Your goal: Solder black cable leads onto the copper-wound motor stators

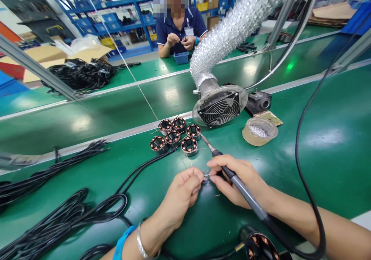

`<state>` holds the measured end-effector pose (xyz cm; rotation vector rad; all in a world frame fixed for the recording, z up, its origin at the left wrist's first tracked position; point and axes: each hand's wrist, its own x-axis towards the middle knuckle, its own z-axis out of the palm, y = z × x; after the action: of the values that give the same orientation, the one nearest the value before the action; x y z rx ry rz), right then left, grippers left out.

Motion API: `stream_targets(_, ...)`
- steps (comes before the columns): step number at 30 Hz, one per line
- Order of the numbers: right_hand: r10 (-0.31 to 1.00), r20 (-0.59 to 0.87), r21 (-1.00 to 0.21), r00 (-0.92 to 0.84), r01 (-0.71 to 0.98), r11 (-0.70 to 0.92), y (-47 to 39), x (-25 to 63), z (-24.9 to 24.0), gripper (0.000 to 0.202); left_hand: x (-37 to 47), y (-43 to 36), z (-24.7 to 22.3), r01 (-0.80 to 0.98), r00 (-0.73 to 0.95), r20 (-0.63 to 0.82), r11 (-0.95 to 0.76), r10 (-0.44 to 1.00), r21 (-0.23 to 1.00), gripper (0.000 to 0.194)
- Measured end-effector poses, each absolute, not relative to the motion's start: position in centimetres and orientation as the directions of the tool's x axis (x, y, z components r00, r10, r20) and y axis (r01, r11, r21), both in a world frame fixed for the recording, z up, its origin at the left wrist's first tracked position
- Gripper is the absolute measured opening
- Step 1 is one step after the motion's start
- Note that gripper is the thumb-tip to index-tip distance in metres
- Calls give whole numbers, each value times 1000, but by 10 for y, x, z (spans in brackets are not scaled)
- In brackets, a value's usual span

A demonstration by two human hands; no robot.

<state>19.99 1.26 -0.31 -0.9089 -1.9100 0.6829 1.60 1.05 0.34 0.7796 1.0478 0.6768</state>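
Observation:
My left hand (181,192) is closed in a pinch on thin wires (206,182), whose ends stick out past the fingertips. My right hand (246,177) grips a soldering iron (247,195), its tip pointing up and to the left. The thumb and forefinger of that hand also reach the wires, close to my left fingertips. Just beyond the iron's tip stand several motor stators (189,146) with copper windings. Another stator (262,246) with coloured leads lies at the bottom edge, partly cut off.
A fume extractor fan (222,109) on a silver duct hangs beyond my hands. At right sit a tub of metal shavings (259,131) and an iron holder (259,102). Black cable bundles (66,221) cover the left side. A co-worker (181,29) sits across the conveyor.

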Motion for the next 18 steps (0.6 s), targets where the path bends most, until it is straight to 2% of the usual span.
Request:
stream_targets(7,818,499,-766,-285,296,571,16,200,-9,30,21,7,0,-90,274,-482,522,832,848,40)
stream_targets(12,764,572,-701,-299,305,645,15,206,3,26,24,11,1,-81,253,-469,502,846,861,41)
stream_targets(18,817,538,-729,-209,371,575,-7,221,21,39,23,15,0,-22,250,-439,459,863,888,42)
